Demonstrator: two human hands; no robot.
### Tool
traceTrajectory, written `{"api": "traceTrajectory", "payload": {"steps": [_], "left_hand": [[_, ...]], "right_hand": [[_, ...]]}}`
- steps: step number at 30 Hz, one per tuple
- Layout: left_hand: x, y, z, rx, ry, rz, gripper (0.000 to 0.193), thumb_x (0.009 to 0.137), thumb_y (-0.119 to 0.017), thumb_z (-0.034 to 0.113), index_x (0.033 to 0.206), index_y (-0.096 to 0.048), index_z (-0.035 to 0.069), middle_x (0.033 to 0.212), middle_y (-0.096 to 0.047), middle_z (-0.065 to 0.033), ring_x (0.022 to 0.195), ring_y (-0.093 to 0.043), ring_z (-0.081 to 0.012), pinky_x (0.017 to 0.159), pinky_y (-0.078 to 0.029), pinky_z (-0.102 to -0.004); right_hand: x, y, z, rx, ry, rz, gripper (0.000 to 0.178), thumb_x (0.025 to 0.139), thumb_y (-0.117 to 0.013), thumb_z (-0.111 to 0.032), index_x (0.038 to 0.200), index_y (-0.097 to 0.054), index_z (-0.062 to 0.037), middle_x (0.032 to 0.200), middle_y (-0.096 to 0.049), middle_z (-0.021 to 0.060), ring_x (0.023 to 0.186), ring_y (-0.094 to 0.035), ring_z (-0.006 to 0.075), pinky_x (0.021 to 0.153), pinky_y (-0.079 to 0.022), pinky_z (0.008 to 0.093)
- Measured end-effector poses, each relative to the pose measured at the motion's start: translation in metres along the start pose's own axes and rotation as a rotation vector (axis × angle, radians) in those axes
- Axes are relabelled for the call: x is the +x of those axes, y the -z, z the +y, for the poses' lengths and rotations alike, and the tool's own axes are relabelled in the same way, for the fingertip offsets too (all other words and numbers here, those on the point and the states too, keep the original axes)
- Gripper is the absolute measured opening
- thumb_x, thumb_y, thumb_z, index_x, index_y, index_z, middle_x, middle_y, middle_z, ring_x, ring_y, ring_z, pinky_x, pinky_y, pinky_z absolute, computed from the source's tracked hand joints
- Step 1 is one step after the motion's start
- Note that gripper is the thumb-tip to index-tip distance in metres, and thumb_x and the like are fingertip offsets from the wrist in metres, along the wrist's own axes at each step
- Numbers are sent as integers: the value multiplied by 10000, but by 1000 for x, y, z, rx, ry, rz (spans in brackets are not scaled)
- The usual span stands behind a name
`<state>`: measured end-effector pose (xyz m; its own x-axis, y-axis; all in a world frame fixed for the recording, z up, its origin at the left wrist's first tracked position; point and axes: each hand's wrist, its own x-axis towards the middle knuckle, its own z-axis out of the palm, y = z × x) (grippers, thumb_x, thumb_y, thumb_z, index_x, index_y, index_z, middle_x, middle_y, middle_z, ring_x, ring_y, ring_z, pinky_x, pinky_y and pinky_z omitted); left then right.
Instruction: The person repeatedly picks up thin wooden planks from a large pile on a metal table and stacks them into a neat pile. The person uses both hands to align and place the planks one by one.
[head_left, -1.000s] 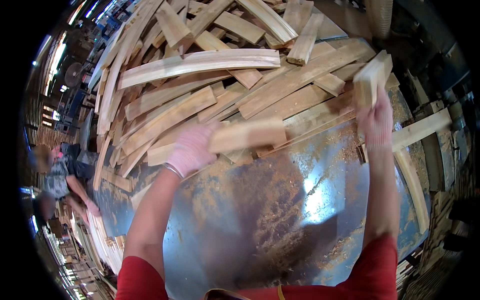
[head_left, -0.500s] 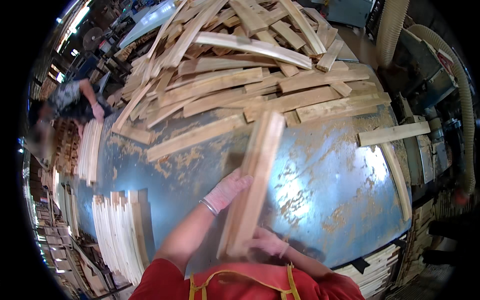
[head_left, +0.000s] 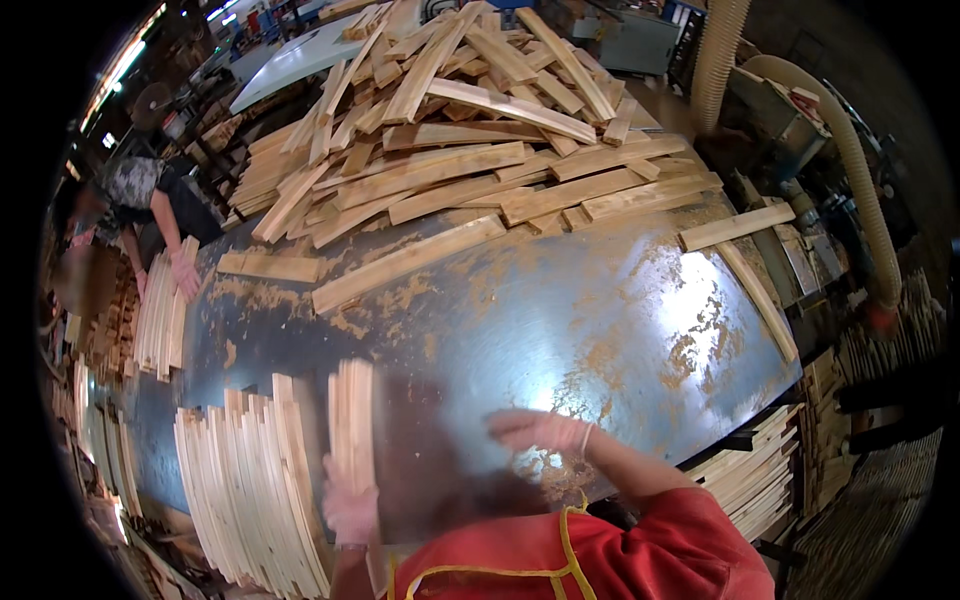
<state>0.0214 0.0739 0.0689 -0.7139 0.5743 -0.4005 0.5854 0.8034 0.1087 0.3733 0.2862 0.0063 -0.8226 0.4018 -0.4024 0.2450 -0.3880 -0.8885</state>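
Observation:
My left hand (head_left: 350, 512), in a pale glove, is wrapped round a small bundle of wooden boards (head_left: 352, 415). It holds them lengthwise near the front of the table, a short gap to the right of a row of pale boards (head_left: 235, 480) set side by side. Motion blur softens the hand and the bundle. My right hand (head_left: 540, 430), gloved too, hovers over the bare metal tabletop (head_left: 450, 350) with fingers stretched out to the left and nothing in them.
A heaped pile of loose boards (head_left: 455, 160) covers the table's far side. Single boards lie along the right edge (head_left: 757, 300). At the far left a co-worker's gloved hands (head_left: 185, 272) hold another stack (head_left: 160, 320). A ribbed hose (head_left: 870, 190) hangs at the right; sawdust dots the tabletop.
The bundle has moved left from mid-table to beside the row, with my left hand on it. My right hand has come off the bundle and opened. The view has shifted somewhat.

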Motion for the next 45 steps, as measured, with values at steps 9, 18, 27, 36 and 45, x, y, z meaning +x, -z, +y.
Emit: {"api": "traceTrajectory", "payload": {"steps": [9,18,27,36,45], "left_hand": [[66,-40,-35,491,-221,530,1018,800,-850,370,1653,-346,133,1652,-402,-135,1521,-375,-377,1259,-299,-538],[237,-4,307,463,-579,491,816,837,-788,205,1563,-442,67,1554,-505,-146,1478,-430,-362,1239,-338,-492],[294,16,375,601,-544,258,640,860,-796,246,1437,-565,90,1367,-637,-168,1344,-570,-351,1152,-433,-485],[227,34,293,544,-959,335,408,870,-690,78,1276,-651,95,1167,-678,-155,1146,-640,-352,1039,-479,-504],[109,-38,317,401,-578,-165,740,737,-784,243,1429,-562,104,1246,-615,-143,1187,-567,-366,1066,-445,-489]], "right_hand": [[-12,306,-20,-115,201,852,618,1000,-746,-389,1458,-603,0,1500,-618,222,1360,-619,304,1095,-523,396],[94,515,-127,-1519,81,1002,379,1026,-592,-427,1260,-709,-153,1365,-683,132,1227,-652,355,1043,-519,487],[83,524,-149,-1563,-70,667,627,1036,-461,-668,1069,-817,-153,1048,-777,131,1066,-712,346,1024,-482,489],[-11,439,-116,-1165,118,668,450,924,-761,-505,1159,-743,-121,1063,-727,114,1034,-700,309,956,-547,442],[56,619,-176,-1137,-529,1184,849,768,-856,-430,1454,-559,-29,1407,-656,224,1316,-632,369,1107,-512,439]]}}
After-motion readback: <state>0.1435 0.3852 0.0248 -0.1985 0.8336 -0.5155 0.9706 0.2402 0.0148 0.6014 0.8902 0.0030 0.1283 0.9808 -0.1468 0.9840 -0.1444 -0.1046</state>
